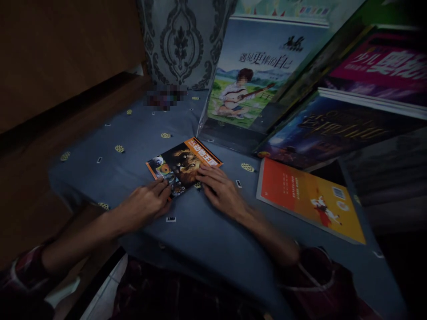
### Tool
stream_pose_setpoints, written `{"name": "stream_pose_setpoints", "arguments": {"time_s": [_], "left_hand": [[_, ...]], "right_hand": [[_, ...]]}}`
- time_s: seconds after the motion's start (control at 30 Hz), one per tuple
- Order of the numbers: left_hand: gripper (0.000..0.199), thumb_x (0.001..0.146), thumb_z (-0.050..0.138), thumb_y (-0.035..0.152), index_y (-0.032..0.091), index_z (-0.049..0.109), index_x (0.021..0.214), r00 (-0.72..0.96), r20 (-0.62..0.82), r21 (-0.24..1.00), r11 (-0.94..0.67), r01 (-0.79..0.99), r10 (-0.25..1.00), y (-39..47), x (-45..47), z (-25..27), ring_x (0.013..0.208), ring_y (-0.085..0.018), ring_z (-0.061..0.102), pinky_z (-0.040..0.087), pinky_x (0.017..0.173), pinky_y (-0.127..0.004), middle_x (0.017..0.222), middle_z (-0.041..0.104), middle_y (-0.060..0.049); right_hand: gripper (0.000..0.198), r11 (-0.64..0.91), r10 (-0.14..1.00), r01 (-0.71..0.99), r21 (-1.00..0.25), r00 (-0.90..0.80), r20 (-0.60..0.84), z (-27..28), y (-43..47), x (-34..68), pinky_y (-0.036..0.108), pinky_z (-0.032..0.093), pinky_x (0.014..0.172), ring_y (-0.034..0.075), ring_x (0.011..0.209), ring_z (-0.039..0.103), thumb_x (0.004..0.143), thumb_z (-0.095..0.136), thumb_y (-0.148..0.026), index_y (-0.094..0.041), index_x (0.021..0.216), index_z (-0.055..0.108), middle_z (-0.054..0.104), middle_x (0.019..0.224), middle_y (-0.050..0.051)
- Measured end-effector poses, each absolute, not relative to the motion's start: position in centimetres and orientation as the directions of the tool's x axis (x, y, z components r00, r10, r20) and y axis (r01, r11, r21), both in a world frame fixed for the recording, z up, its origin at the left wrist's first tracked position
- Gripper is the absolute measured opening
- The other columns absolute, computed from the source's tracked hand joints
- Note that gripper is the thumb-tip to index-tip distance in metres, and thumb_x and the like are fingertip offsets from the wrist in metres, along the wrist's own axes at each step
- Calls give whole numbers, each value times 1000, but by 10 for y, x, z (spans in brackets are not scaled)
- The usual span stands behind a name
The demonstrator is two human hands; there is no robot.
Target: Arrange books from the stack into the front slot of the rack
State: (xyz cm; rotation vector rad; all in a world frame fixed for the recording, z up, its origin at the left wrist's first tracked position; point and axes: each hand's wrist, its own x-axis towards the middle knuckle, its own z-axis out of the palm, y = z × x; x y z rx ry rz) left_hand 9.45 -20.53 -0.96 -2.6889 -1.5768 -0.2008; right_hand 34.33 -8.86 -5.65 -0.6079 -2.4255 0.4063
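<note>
A thin book with a lion's face on its orange-edged cover (182, 162) lies face up on the cloth-covered table. At its near left corner is my left hand (148, 202), its fingers bent together over the edge; the thumb is hard to make out. My right hand (222, 191) rests on the right side of the cover, with its fingers stretched out and lying flat near the lion's face. The lower edge of the book is partly hidden by both hands.
An orange and yellow book (310, 200) lies to the right. Behind it lean a dark blue book (333, 129) and a magenta one (383, 66). A book showing a guitar player (247, 95) stands upright at the back. A patterned curtain (182, 40) hangs behind the table (213, 240).
</note>
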Motion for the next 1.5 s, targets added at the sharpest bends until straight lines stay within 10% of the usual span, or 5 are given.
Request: {"name": "stream_pose_setpoints", "arguments": {"time_s": [0.37, 0.83, 1.07, 1.5], "left_hand": [[34, 106, 36, 26, 16, 67, 100, 494, 24, 263, -482, 836, 869, -194, 87, 13, 81, -17, 71, 58, 75, -31, 94, 73, -8], [32, 104, 46, 37, 17, 69, 94, 416, -8, 18, -416, 909, 909, -187, 101, 17, 84, -22, 71, 55, 70, -31, 92, 72, -8], [30, 103, 45, 31, 17, 62, 122, 198, 52, 12, -199, 980, 979, -125, 99, 10, 113, -29, 64, 54, 93, -43, 120, 68, -14], [37, 93, 57, 42, 17, 64, 120, 23, 93, 341, -54, 938, 995, -71, 85, -11, 100, -25, 66, 49, 85, -34, 108, 72, -10]], "right_hand": [[32, 839, 490, 226, -495, -710, 505, -50, -103, 336, 54, 50, 113, 23, 132, 63, 99, 51, -15, -19, 124, 71, 72, 132, 12], [33, 919, 355, 244, -309, -853, 382, -44, -125, 328, 54, 47, 116, 28, 144, 49, 99, 56, -18, -20, 129, 70, 63, 144, 15], [34, 927, 352, 267, -265, -861, 366, -37, -125, 331, 57, 40, 119, 25, 141, 53, 98, 61, -20, -27, 130, 70, 65, 142, 10], [36, 622, 779, 719, -310, -525, 343, -54, -97, 342, 64, 41, 113, 35, 144, 48, 103, 51, -34, -22, 134, 63, 58, 148, 19]]}}
